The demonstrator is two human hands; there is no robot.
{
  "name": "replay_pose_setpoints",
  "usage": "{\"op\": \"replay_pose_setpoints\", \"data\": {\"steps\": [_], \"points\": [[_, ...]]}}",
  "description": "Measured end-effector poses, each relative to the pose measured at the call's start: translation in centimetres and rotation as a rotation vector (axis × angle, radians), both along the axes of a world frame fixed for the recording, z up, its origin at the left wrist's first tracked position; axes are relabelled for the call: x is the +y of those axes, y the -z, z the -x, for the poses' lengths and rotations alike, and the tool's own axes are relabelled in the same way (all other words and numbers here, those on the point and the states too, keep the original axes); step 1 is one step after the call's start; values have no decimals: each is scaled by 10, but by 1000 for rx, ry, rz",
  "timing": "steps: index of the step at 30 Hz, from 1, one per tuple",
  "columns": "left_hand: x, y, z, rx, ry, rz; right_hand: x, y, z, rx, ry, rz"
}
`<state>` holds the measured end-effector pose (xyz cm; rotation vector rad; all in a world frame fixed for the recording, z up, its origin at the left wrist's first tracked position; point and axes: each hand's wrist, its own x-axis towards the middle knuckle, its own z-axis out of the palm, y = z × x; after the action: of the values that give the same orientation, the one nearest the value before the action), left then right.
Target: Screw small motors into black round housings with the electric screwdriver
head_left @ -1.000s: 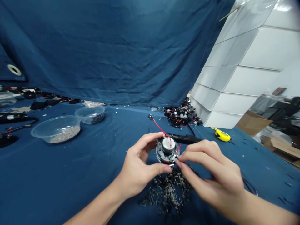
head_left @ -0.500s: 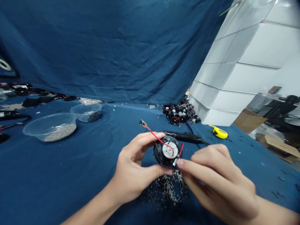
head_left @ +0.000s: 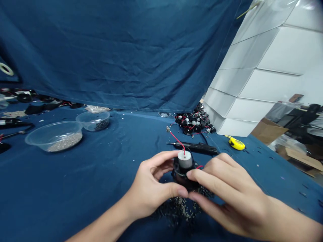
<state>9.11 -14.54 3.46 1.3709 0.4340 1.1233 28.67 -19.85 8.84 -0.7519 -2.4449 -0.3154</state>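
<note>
A round black motor unit (head_left: 185,164) with a silver motor can on top is held between both hands, its can tilted upright. From the can a red wire rises to a small end piece. My left hand (head_left: 151,185) grips the unit's left side, thumb at the lower front. My right hand (head_left: 232,191) has its index finger on the right front of the black housing and its thumb beneath. Below the unit lies a pile of small dark and silvery screws (head_left: 183,208), partly covered by the hands. Just behind is a black electric screwdriver (head_left: 199,148).
Two clear bowls (head_left: 54,131) with small metal parts stand at the left. A heap of black motor units (head_left: 193,122) lies at the back, beside stacked white boxes (head_left: 262,84). A yellow tape measure (head_left: 236,143) is on the right. A blue cloth (head_left: 113,57) hangs behind.
The motor unit has tipped so that its can points upward, and its red wire has swung right. My right index finger has shifted onto the housing. The screwdriver's tip now shows.
</note>
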Motion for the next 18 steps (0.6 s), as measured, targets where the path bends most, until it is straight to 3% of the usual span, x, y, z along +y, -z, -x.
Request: {"op": "replay_pose_setpoints", "data": {"steps": [7,13,18], "points": [[1,4,-3,-17,130,97,-1,3,-4,-3,27,9],[3,1,-1,24,82,14,-6,3,1,218,113,214],[3,-2,1,175,-2,-68,-6,1,7,332,271,398]]}}
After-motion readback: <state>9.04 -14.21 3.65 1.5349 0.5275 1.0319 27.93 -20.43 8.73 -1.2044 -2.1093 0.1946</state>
